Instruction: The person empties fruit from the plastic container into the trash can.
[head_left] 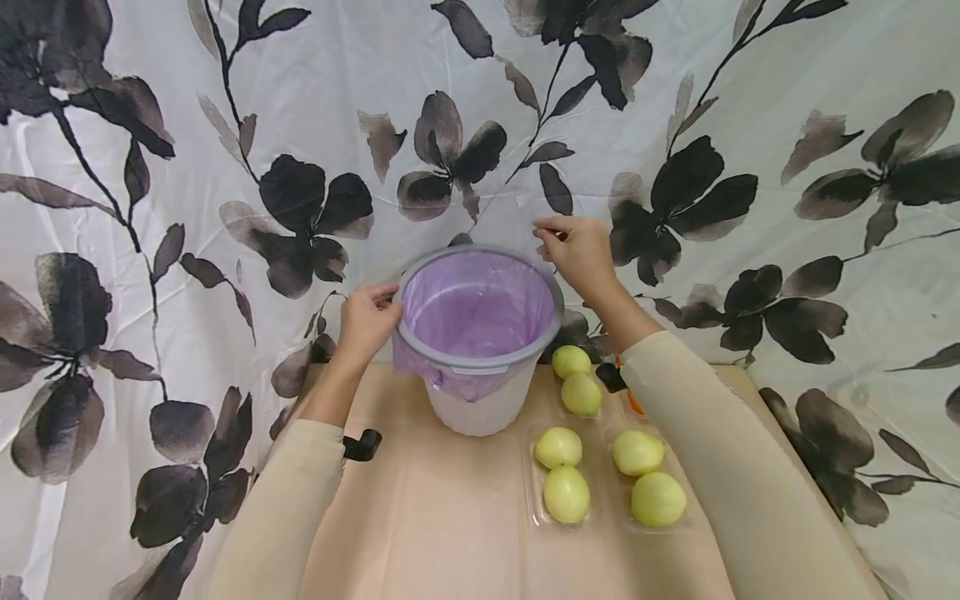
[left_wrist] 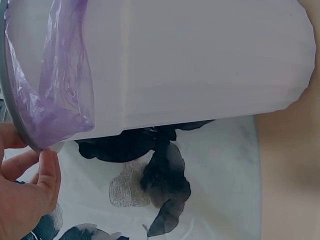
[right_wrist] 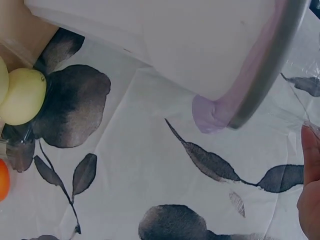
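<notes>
A white bin (head_left: 480,410) with a grey rim (head_left: 487,363) stands upright on the table, lined with a thin purple plastic bag (head_left: 468,321). The bag is folded over the rim at the left and front, and its loose edge (left_wrist: 65,110) hangs outside in the left wrist view. My left hand (head_left: 367,321) grips the rim and the bag at the left side, thumb outside. Above the rim at the back right, my right hand (head_left: 577,254) pinches a thin see-through stretch of the bag. Its fingertips are partly cut off in the right wrist view.
On the table (head_left: 420,517), right of the bin, clear plastic trays (head_left: 534,500) hold several yellow-green round fruits (head_left: 566,494). An orange item (head_left: 636,403) is mostly hidden by the right sleeve. A floral cloth (head_left: 465,50) hangs close behind the bin.
</notes>
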